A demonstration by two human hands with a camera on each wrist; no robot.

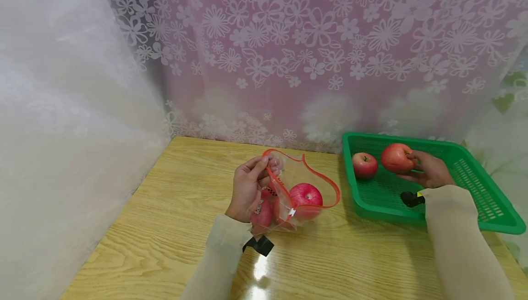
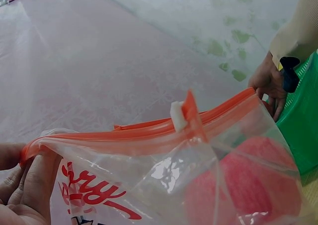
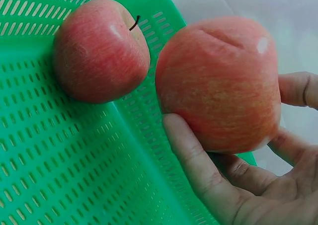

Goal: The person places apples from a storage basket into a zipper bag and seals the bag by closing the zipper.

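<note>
My right hand point(image 1: 431, 170) grips a red apple point(image 1: 397, 158) over the green basket point(image 1: 491, 153); the right wrist view shows fingers curled about this apple point(image 3: 218, 86). A second apple point(image 1: 365, 166) with a dark stem lies in the basket's left end. My left hand point(image 1: 249, 188) pinches the orange-red rim of a clear zip bag point(image 1: 284, 167) between thumb and fingers. The bag's mouth gapes, and its white slider point(image 2: 178, 116) sits on the zip. Several apples are inside the bag, one bright red apple point(image 1: 306, 195) on the right. Red lettering marks the bag's side.
Both stand on a wood-grain table point(image 1: 165, 226), the bag left of the basket. A pink flowered curtain point(image 1: 288, 62) hangs behind the table, and a pale sheet point(image 1: 74, 130) hangs on the left. Black straps circle both wrists.
</note>
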